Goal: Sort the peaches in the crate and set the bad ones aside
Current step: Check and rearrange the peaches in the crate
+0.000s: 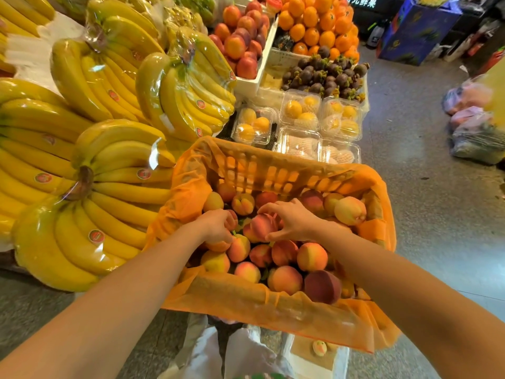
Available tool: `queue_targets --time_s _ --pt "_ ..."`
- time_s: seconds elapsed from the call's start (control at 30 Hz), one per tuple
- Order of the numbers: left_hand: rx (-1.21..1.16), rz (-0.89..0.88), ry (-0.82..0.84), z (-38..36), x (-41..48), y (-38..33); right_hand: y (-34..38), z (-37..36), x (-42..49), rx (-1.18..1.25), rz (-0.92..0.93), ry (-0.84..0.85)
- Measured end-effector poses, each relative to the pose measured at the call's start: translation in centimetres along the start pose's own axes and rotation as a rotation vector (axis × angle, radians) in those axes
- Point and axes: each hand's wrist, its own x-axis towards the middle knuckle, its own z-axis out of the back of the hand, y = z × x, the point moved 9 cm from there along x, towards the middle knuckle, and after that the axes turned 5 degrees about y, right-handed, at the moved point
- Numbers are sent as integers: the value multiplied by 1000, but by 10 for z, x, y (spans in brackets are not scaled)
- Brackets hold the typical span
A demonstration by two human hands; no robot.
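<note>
An orange crate (273,170) lined with orange mesh holds several peaches. Both my hands are inside it. My left hand (217,224) curls round a peach (218,246) at the left middle of the pile. My right hand (289,218) spreads its fingers and thumb around a reddish peach (259,227) in the centre. A large pale peach (350,210) lies on top at the right, and a dark red one (322,286) sits at the near right corner.
Wrapped banana bunches (90,203) crowd the stand to the left of the crate. Clear boxes of yellow fruit (300,110) stand just beyond it. Below the crate sit white bags (240,348) and a small box with one peach (319,347). Grey floor lies to the right.
</note>
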Motion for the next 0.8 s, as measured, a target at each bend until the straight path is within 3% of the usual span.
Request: queue_targets --time_s 0.17,0.33,0.43,0.6,0.8 --pt "190 -50 32 -6 3 -7 1 -6 -1 -1 39 76" --pt "497 -10 -57 3 -1 -15 25 -21 9 21 108 93" --pt "420 -36 -54 11 0 -17 29 -25 11 129 125 108" --pt "21 -198 -6 5 6 -45 4 5 -7 324 58 33" --pt "254 -295 20 -20 15 -73 -34 19 -45 355 -76 31"
